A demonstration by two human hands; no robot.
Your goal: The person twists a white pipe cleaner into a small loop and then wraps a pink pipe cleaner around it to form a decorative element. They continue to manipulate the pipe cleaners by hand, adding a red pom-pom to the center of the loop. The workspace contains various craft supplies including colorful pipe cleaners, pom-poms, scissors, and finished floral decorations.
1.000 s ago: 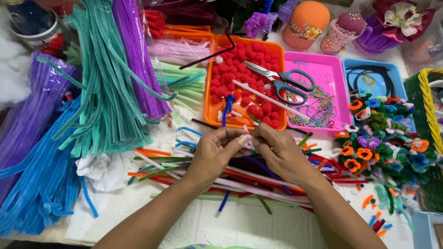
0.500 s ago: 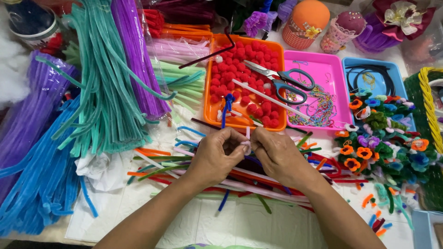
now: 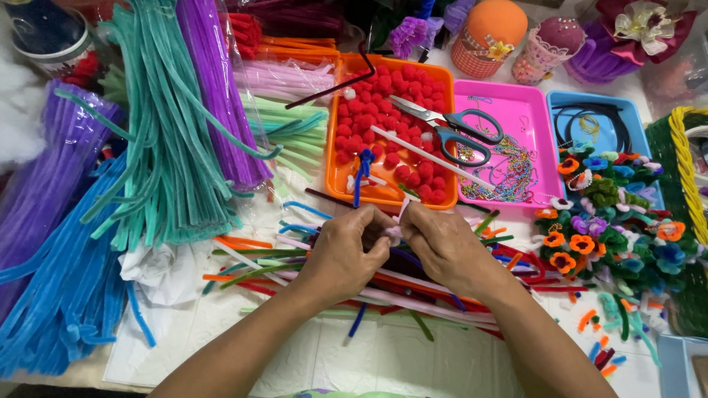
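Both hands are meeting at the middle of the tabletop (image 3: 383, 361), fingertips pinching a small pale pink chenille stem (image 3: 399, 218) between them. The left hand (image 3: 345, 254) is closing its grip narrowly on the stem's lower, bunched part, and the right hand (image 3: 442, 247) is pinching it from the other side, so the piece is sitting right at the point where the two grips touch. The stem's free end is sticking up and away toward the far side, its long axis running near to far, pointing at the orange tray (image 3: 339, 173); neither hand is nearer, since both are holding it. That tray is holding fuzzy red pom-poms (image 3: 413, 92), round and soft, with scissors (image 3: 451, 127) lying across its right rim onto the pink tray (image 3: 544, 144), metal blades and teal-and-grey handles. Under the wrists, loose stems in orange, red, green and blue are lying scattered and crossing each other. To the left, thick bundles of teal stems (image 3: 166, 140) and purple stems (image 3: 217, 88) are lying lengthwise, plush and wiry. To the right, small finished flowers (image 3: 582, 243) are lying clustered.
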